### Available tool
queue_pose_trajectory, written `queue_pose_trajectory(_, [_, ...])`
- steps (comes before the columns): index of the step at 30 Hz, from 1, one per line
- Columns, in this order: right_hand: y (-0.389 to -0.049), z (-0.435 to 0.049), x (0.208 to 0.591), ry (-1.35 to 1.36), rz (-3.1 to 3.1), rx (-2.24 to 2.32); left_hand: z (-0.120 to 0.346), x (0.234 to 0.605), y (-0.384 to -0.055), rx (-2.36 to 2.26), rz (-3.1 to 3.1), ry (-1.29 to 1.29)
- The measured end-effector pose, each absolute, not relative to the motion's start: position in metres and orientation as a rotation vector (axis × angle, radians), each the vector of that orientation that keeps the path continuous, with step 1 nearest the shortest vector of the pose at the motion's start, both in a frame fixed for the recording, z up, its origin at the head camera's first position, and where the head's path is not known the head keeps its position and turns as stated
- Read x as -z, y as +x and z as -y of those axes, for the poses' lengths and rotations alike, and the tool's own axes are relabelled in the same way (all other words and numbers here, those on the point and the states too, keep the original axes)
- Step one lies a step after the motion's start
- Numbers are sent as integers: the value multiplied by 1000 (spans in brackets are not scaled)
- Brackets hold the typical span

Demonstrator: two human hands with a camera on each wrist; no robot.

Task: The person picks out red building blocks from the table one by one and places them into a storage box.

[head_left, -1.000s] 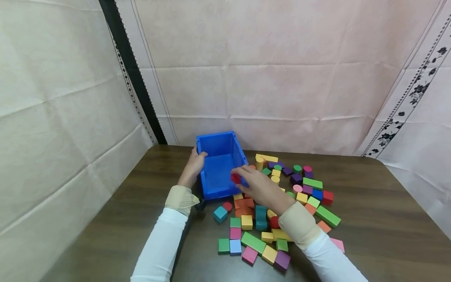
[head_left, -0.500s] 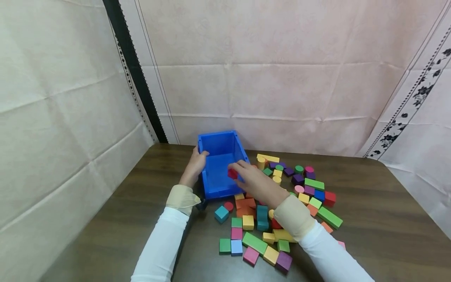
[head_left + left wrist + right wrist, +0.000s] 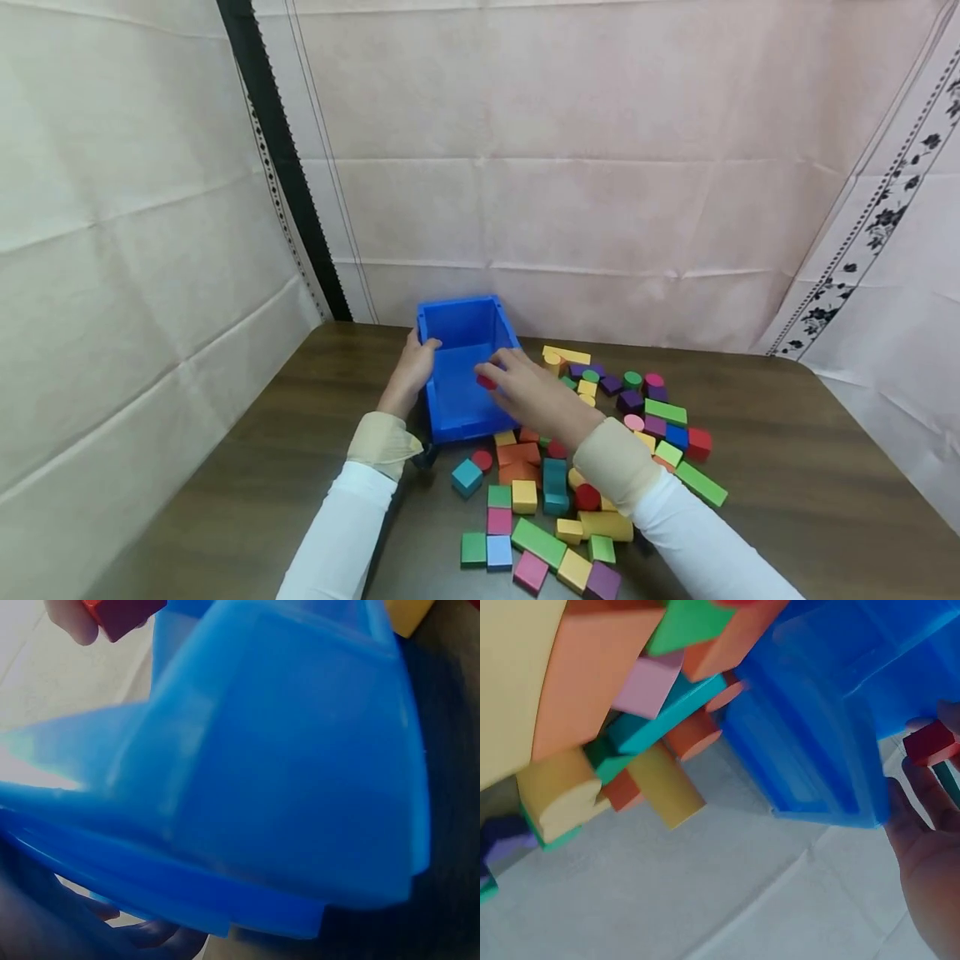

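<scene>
A blue plastic bin point(image 3: 459, 392) stands on the table, its inside bare where it shows. Along its left rim the left hand point(image 3: 411, 371) grips the wall, thumb over the edge; the left wrist view has the bin's outer wall point(image 3: 285, 757) filling most of it. Over the bin's right side, the right hand point(image 3: 534, 396) pinches a small red block point(image 3: 486, 382) between thumb and fingers. That red block point(image 3: 930, 742) also shows at the right edge of the right wrist view, beside the hand point(image 3: 934, 855).
Many coloured wooden blocks lie loose to the right and front of the bin, among them a teal cube point(image 3: 467, 478), a long green block point(image 3: 538, 542) and a yellow cylinder point(image 3: 606, 526). A cloth curtain point(image 3: 585, 208) hangs behind the dark wooden table point(image 3: 240, 483).
The right hand has shifted slightly left, carrying the red block farther over the bin. The left hand keeps its grip on the rim. The head view has tilted up slightly.
</scene>
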State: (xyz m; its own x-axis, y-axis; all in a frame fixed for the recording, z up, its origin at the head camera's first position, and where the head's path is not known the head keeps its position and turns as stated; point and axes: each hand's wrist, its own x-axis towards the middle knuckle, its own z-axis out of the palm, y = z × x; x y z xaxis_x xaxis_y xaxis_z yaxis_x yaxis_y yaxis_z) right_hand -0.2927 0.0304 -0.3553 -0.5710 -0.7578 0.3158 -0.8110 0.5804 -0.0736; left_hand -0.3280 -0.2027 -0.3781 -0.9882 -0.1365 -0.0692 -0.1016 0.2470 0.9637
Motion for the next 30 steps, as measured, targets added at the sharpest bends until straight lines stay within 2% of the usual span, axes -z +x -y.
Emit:
queue_pose_trajectory(12, [-312,-32,354,1308,2472,-34,203,374,-325,1886,2470,228])
queue_pose_trajectory(30, [-338,-15,356,1216,2535,87,199,376,-327,1907,2459,244])
